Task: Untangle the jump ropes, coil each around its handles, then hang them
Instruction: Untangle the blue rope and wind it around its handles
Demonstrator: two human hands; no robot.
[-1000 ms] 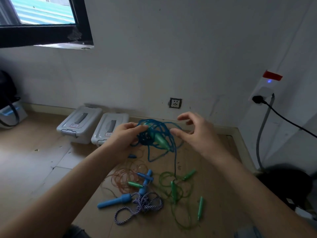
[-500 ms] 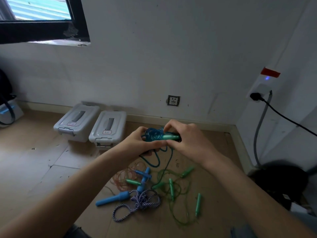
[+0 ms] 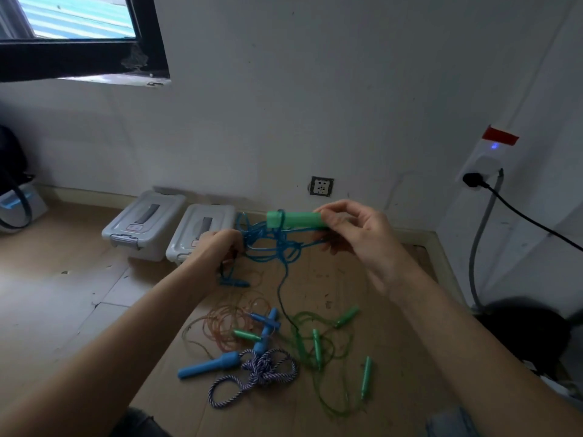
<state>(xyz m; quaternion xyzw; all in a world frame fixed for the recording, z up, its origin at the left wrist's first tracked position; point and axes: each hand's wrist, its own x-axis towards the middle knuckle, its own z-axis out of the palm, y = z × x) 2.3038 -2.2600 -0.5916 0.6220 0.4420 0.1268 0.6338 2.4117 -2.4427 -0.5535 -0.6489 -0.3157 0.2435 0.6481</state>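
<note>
Green handle (image 3: pixel 295 219), blue rope (image 3: pixel 271 244), purple-and-white braided rope (image 3: pixel 258 370), orange rope (image 3: pixel 230 320), grey boxes (image 3: pixel 143 223)

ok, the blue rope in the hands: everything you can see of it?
The blue rope is a thin, glossy cord that looks like plastic, bunched in tangled loops held above the floor between both hands. The left hand grips one side of the bunch; the right hand pinches a green handle lying level, with cord looped round its left end. One strand drops to the floor. A blue handle hangs below the left hand.
</note>
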